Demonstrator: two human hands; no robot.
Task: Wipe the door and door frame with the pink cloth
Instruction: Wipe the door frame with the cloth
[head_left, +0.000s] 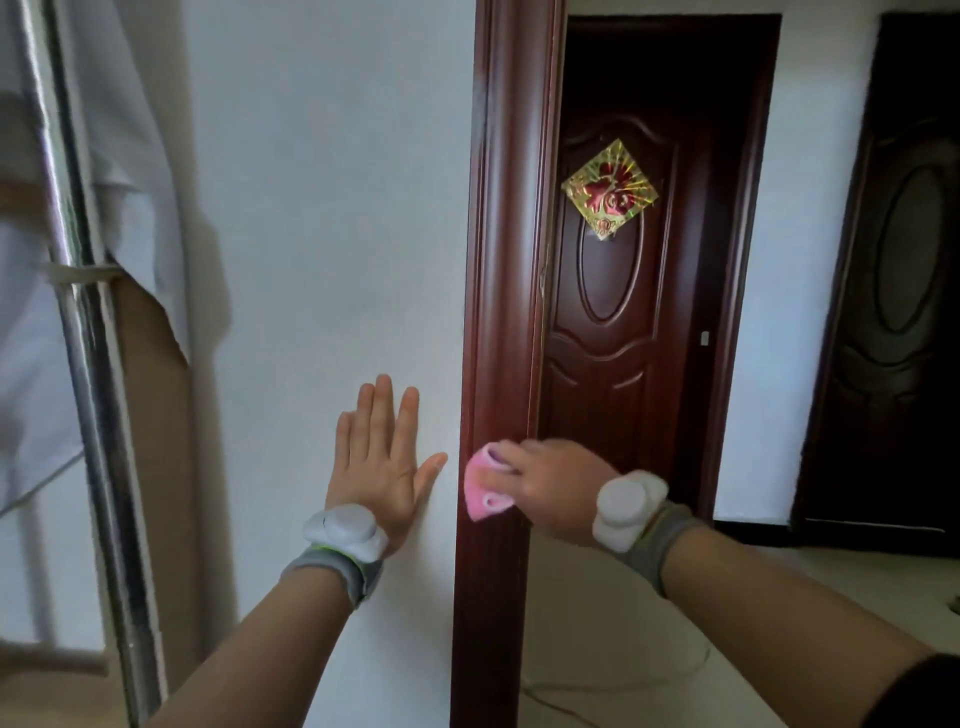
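While the door frame (498, 260) is running upright just ahead, the left hand (382, 457) is lying flat, fingers straight, on the white wall (337, 208) beside it. The right hand (550, 483) is pressing the gripped pink cloth (485, 491) against the frame.

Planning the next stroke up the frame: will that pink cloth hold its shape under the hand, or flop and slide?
Probably floppy: the pink cloth bunches in folds under the right hand. Likely light, as it looks thin and small beside the hand. It may slide easily, since the door frame looks glossy.
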